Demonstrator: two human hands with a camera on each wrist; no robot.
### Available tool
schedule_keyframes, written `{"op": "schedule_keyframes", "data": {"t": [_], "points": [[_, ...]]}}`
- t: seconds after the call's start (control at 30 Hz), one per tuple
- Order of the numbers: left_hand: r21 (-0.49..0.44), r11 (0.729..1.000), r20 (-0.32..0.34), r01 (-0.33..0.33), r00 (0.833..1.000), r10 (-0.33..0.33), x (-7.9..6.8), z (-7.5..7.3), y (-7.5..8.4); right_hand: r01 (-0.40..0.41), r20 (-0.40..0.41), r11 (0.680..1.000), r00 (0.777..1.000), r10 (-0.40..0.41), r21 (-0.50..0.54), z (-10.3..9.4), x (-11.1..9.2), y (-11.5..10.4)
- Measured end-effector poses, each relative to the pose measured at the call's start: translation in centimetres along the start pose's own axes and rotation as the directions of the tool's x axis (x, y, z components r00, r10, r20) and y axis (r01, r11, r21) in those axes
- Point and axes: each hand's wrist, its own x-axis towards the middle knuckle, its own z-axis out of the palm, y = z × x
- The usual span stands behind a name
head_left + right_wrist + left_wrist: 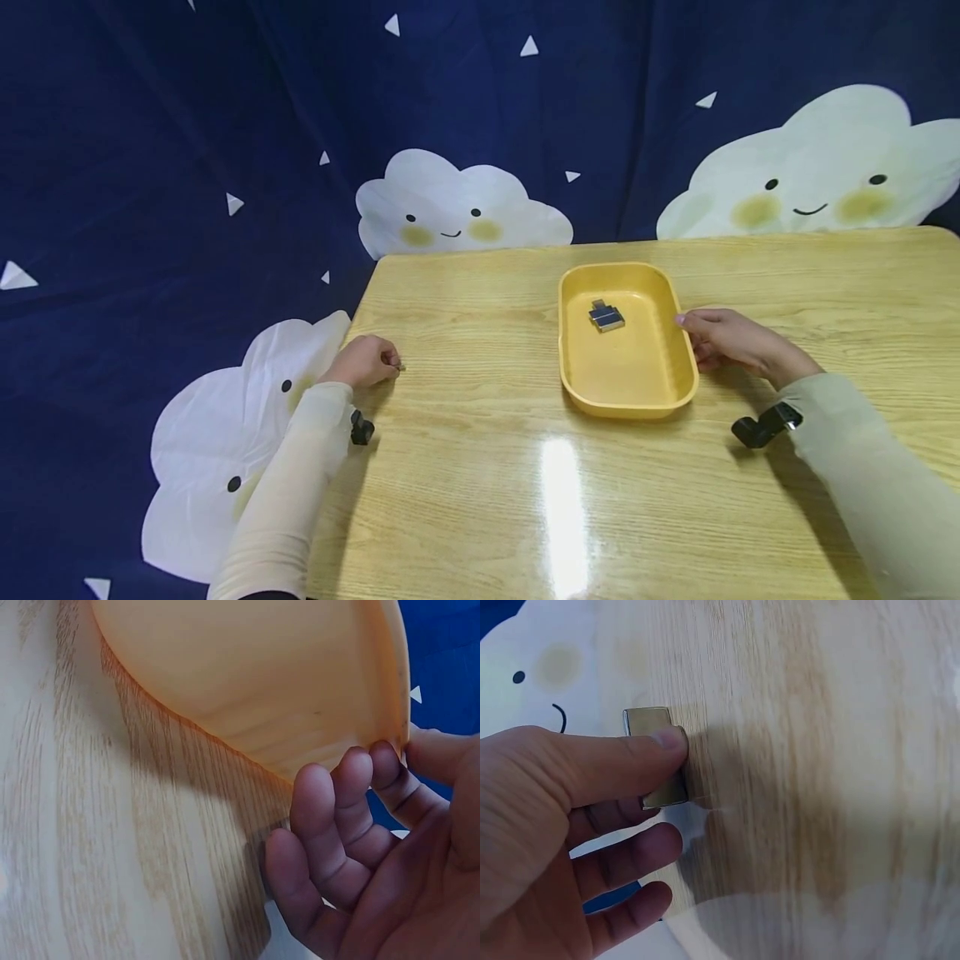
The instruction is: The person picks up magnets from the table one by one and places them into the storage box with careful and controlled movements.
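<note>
At the table's left edge, my left hand point(363, 362) pinches a small flat gold-toned metal piece point(648, 720) with the thumb across its face. The piece looks rectangular with a small tab at one side; the thumb covers its middle. The other fingers are loosely bent below it. My right hand point(731, 340) grips the right side of a yellow plastic tray point(630, 375), thumb over the rim and fingertips against the outer wall point(247, 697). Several small shiny metal pieces point(606, 316) lie close together in the tray's upper left part.
The wooden table point(465, 467) carries a bright light reflection near its front. A dark blue curtain point(480, 92) with white clouds hangs behind and along the left side. Each wrist wears a black camera, one on the left point(362, 427) and one on the right point(765, 423).
</note>
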Motion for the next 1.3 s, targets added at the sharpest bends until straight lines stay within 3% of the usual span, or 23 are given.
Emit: {"op": "schedule_keyframes", "data": {"t": [0.27,0.4,0.63,0.8,1.0,1.3], "points": [[0.0,1.0,0.005,0.029,1.0,-0.029,0.0,-0.2,0.4,-0.006,-0.001,1.0,1.0,0.006,-0.004,0.0,-0.2,-0.1],[-0.008,1.0,-0.001,0.012,1.0,-0.012,0.1,-0.1,0.4,-0.007,-0.004,1.0,1.0,0.007,-0.001,0.0,-0.2,-0.2],[-0.002,0.999,-0.067,-0.053,0.996,0.053,0.3,-0.2,0.3,-0.009,-0.012,1.0,1.0,0.009,0.004,-0.1,0.0,-0.1],[-0.021,0.998,-0.111,-0.065,0.992,0.062,0.8,-0.8,1.1,-0.001,-0.012,1.0,1.0,0.001,0.02,-0.1,0.2,0.0],[-0.054,0.995,-0.105,-0.087,0.991,0.081,1.3,-1.3,3.2,0.015,0.001,0.999,1.0,-0.015,0.048,0.0,0.0,-0.1],[-0.056,0.977,-0.147,-0.204,0.97,0.194,2.2,-3.4,9.4,0.031,-0.003,0.999,1.0,-0.031,0.03,-0.1,0.0,-0.3]]}}
